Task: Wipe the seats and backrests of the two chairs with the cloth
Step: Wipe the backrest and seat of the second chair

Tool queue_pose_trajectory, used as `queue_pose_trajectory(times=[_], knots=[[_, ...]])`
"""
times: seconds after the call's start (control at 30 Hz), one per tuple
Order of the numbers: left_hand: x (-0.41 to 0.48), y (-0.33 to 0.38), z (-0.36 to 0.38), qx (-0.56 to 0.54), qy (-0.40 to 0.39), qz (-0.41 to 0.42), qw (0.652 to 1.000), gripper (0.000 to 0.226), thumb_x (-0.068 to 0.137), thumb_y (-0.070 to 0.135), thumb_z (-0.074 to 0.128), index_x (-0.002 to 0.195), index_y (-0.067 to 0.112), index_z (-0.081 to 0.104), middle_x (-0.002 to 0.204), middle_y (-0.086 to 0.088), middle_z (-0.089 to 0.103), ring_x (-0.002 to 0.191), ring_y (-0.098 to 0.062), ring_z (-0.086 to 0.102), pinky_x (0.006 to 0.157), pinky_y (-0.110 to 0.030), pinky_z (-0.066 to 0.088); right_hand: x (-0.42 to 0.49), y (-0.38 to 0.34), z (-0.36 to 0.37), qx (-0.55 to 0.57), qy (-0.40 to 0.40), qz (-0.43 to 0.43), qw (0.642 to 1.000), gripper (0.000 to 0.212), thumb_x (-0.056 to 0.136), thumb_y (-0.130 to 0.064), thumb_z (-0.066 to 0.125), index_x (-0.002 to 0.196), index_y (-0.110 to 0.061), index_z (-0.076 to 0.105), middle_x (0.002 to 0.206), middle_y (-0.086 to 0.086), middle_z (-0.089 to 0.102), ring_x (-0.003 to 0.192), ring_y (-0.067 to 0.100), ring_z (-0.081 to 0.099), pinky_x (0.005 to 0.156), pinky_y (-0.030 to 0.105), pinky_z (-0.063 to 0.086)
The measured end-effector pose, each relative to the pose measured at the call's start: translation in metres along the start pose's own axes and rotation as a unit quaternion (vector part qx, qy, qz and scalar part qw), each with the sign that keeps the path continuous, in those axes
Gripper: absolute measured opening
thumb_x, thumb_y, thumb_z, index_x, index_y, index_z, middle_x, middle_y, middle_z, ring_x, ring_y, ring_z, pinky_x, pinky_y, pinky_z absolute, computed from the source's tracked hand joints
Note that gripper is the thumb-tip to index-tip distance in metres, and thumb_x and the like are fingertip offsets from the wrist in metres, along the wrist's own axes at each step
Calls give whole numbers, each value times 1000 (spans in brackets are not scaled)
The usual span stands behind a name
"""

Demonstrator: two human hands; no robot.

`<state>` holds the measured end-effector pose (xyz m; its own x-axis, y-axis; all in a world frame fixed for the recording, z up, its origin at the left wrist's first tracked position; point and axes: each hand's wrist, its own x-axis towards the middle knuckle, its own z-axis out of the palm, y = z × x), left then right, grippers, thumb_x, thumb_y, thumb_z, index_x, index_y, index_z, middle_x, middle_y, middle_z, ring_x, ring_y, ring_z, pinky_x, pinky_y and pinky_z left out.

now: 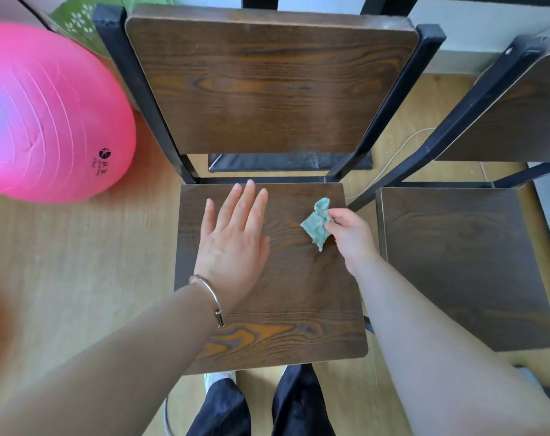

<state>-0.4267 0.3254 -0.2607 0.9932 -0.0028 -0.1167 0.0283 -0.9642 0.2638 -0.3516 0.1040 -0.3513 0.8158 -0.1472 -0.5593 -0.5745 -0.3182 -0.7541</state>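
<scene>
The small crumpled teal cloth [317, 222] is soft, limp and very light, so it will fold and bunch under any push. Pinched at one edge it trails a loose flap; for wiping, it would likely work better gathered under the flat of the palm and pressed down. It looks rumpled and slightly fuzzy, a faded blue-green, and is little bigger than the hand beside it.

The right hand [350, 236] pinches the cloth's right edge between thumb and fingers [336, 214], the rest curled. The cloth hangs just over the dark wood-grain seat [277, 325] of the near chair, close to the seat's right edge and towards its back edge; whether it touches the wood cannot be told.

The left hand [233, 237], a thin metal bangle [211, 297] on its wrist, lies flat on the seat's left half, fingers extended and slightly spread, holding nothing.

The matching dark wooden backrest [272, 83] stands upright behind. The second chair's dark seat [465, 265] sits just beside, on the right.
</scene>
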Motion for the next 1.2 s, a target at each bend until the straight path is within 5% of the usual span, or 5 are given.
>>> queue_pose_trajectory(times=[0.47,0.63,0.83,1.0,1.2], knots=[[-7,-4,5,-7,-9,5,1000,71,96,32,48,154,20,9,163,-2,7,150,-20,1,120,-52,7,-16,10,16,-405,49,-132,903,58,83,-53,70,120,-10,56,129,0,40,91,16,54,81,28,50],[-3,-5,7,-11,-2,6,1000,71,96,31,48,154,20,9,163,-1,8,150,-20,2,120,-52,8,-11,16,29,-476,84,-157,861,61,82,-51,72,124,-11,53,125,5,47,111,22,52,85,31,51],[1,-9,4,-14,6,8,1000,70,96,30,49,154,19,12,163,-2,10,150,-20,3,120,-53,10,-3,8,29,-481,105,-152,857,32,96,-30,61,121,-13,56,119,6,56,105,23,58,79,30,52],[3,-10,-12,-10,24,3,1000,69,95,30,52,153,18,17,162,-3,15,150,-21,7,119,-55,14,-21,-17,16,-232,112,-91,962,19,97,-30,59,110,-16,60,107,-2,62,94,12,60,62,12,42],[9,0,-56,4,59,12,998,73,90,29,59,152,16,22,160,-5,21,149,-23,14,117,-56,19,-68,-91,-10,-77,126,-126,981,21,95,-40,60,110,-25,57,102,-14,61,97,8,62,73,20,53]])
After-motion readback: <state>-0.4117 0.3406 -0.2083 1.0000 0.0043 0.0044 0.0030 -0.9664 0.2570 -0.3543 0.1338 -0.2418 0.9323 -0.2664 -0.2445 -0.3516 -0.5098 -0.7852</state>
